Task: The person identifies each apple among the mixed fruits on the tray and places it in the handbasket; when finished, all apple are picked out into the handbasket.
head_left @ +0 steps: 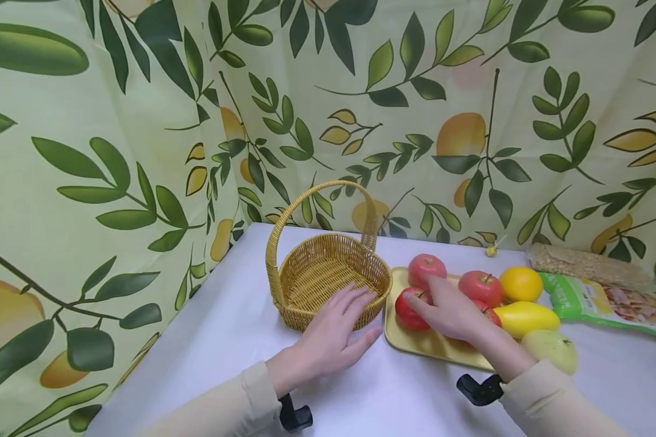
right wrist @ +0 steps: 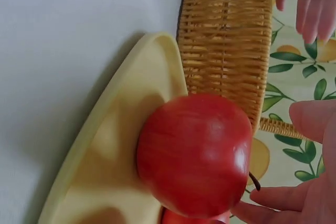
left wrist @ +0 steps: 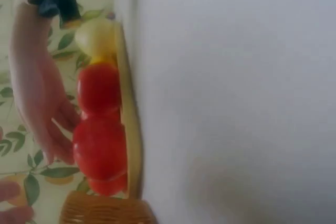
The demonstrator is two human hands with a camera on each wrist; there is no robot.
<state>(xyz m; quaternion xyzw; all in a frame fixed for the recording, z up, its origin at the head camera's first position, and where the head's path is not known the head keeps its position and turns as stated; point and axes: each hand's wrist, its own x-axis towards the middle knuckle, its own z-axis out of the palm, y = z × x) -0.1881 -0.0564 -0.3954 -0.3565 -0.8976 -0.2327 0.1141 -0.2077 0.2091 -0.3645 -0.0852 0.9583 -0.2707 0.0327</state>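
The right hand [head_left: 452,308] is hovering by a red apple [head_left: 407,320], its grip unclosed, thumb and fingers parted. The apple is sitting on a yellow tray [head_left: 415,345]. The left hand [head_left: 336,332] is leaving its grip released, palm down, by a wicker basket [head_left: 314,285]. Leaf-printed cloth [head_left: 393,115] is hanging behind the white table [head_left: 197,352].

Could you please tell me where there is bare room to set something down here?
The tabletop is bare left of the basket and between the sleeves, on the near side of the tray. The basket's visible floor is also bare. It is crowded where fruit clusters on the tray and bags lie to its right.
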